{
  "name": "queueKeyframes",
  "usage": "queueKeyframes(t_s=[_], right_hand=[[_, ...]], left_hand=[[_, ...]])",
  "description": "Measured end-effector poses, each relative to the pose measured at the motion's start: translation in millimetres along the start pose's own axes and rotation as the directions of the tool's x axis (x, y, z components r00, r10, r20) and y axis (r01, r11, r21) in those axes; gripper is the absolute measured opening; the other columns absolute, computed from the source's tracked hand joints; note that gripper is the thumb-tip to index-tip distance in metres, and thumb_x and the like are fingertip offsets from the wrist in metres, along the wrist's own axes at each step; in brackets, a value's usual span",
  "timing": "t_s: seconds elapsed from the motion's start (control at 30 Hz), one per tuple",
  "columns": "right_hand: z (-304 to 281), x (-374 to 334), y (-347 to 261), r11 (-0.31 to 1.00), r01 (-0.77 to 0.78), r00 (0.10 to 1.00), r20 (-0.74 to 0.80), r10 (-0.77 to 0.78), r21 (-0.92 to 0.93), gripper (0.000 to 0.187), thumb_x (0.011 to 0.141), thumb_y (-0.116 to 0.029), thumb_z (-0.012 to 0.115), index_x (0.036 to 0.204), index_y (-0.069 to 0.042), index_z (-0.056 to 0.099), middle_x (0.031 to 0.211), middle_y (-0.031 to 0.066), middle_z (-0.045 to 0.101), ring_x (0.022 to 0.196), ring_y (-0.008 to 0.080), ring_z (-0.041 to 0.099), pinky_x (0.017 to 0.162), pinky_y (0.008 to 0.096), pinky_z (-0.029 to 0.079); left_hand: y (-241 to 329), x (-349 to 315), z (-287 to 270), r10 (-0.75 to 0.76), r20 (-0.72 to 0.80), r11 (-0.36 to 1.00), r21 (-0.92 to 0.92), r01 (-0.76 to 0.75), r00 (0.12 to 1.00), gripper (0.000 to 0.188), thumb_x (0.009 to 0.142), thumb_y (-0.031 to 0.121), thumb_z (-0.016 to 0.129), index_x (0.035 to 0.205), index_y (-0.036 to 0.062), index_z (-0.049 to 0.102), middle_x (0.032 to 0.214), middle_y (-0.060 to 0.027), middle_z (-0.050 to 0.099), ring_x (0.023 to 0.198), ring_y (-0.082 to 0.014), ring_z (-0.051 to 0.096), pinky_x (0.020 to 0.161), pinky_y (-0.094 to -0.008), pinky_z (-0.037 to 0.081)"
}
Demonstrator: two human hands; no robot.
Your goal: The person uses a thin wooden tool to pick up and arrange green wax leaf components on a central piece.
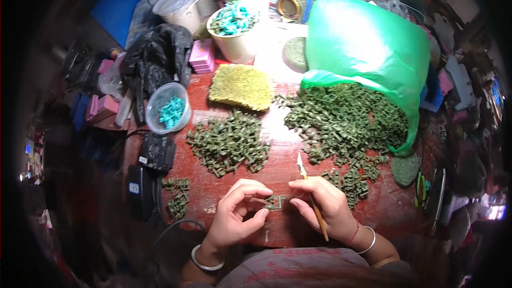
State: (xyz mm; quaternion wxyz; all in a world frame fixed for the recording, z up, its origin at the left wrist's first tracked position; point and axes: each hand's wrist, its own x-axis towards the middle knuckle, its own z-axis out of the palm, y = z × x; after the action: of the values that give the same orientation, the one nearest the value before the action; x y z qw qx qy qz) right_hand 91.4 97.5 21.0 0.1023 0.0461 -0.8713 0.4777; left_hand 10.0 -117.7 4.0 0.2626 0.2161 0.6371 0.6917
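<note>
Near the front of the red table, my left hand [240,210] pinches a small green piece [276,202] with a square, open frame between thumb and fingertips. My right hand [325,205] is just to the right of it, closed round a slim craft knife [321,225] with a yellowish-brown handle. The pale pointed blade sticks up past the fingers, angled away from me and apart from the piece. Beyond my hands lies a pile of similar green pieces [229,144]. A larger heap [346,120] spills from a green plastic bag [368,37] on the right.
A yellow sponge-like block [240,87] lies behind the piles. At left are a clear tub [184,111] of turquoise bits, a black box [157,152] and a small green cluster [177,202]. White buckets [234,45] stand at the back. Green-handled pliers [418,191] lie far right.
</note>
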Motion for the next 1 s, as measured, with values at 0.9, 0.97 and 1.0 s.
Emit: queueKeyframes(t_s=[0.9,0.97,1.0], right_hand=[[-0.9,-14.4,29.2,0.914,0.212,0.939,-0.186,-0.288,-0.347,0.027,0.078,-0.007,0.074,0.103,0.0,0.068,0.079,0.0071,0.051,0.07,0.0235,0.057,0.06,0.0341,0.05],[0.2,-15.3,31.1,0.908,0.227,0.933,-0.19,-0.307,-0.353,0.026,0.078,-0.008,0.075,0.103,0.0,0.068,0.079,0.007,0.052,0.069,0.0233,0.057,0.06,0.0339,0.05],[0.2,-15.7,31.6,0.919,0.223,0.938,-0.185,-0.293,-0.324,0.026,0.08,-0.009,0.075,0.103,-0.001,0.068,0.08,0.0073,0.054,0.069,0.0235,0.058,0.06,0.0339,0.05]], left_hand=[[-10.3,59.3,39.7,-0.402,0.214,0.828,-0.331,0.453,0.89,0.028,0.095,0.0,0.062,0.122,-0.0049,0.059,0.102,-0.0084,0.066,0.09,-0.0128,0.066,0.083,-0.0252,0.056],[-11.6,58.9,40.3,-0.397,0.216,0.829,-0.333,0.449,0.892,0.028,0.095,0.0,0.062,0.122,-0.0048,0.059,0.101,-0.0083,0.066,0.09,-0.0126,0.066,0.082,-0.025,0.056],[-11.9,58.6,41.1,-0.391,0.2,0.828,-0.35,0.438,0.898,0.027,0.094,0.0,0.063,0.12,-0.0054,0.06,0.1,-0.0089,0.067,0.088,-0.0121,0.067,0.079,-0.0245,0.056]])
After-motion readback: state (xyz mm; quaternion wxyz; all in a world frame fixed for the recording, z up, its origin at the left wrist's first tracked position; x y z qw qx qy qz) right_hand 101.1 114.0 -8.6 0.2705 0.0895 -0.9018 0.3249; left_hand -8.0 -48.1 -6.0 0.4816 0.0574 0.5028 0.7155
